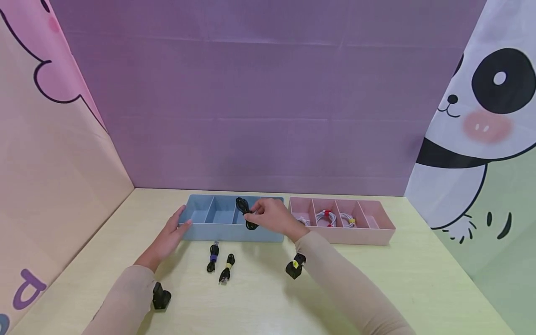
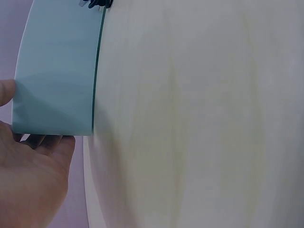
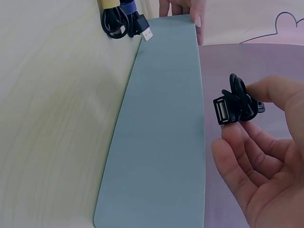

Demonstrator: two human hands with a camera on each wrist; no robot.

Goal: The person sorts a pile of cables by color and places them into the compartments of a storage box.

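Observation:
My right hand (image 1: 274, 216) pinches a coiled black USB cable (image 1: 244, 211) between thumb and fingers, above the right half of the blue divided box (image 1: 234, 232). In the right wrist view, the cable's rectangular USB socket (image 3: 222, 110) faces outward. My left hand (image 1: 169, 237) holds the box's left end, its thumb at the rim and its fingers along the end wall. In front of the box, two more black cables lie on the table: one with a purple tie (image 1: 213, 257) and one with a yellow tie (image 1: 227, 268).
To the right of the blue box stands a pink divided box (image 1: 356, 236). White cable coils (image 1: 326, 217) lie in several of its compartments. Both boxes are near the back of the pale wooden table (image 1: 259, 298), before a purple backdrop (image 1: 268, 102).

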